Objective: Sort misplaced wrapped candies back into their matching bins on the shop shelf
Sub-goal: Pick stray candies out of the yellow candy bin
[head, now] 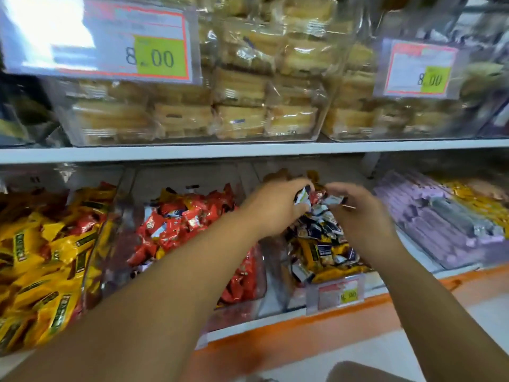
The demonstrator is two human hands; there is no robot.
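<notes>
Pinched a small white-and-green foil-wrapped candy (302, 194) in the left hand (275, 209), grip curled tight round it, just above the mixed dark-blue and yellow heap (325, 244) in the clear plastic bin (276, 285). Held a second white-and-dark wrapped candy (335, 200) at the right hand (360, 216), grip a fingertip pinch, close beside the first. Probably risked dropping either back into the heap from so light a hold, or misfiling into the neighbouring bin of red wrapped candies (192, 224).
</notes>
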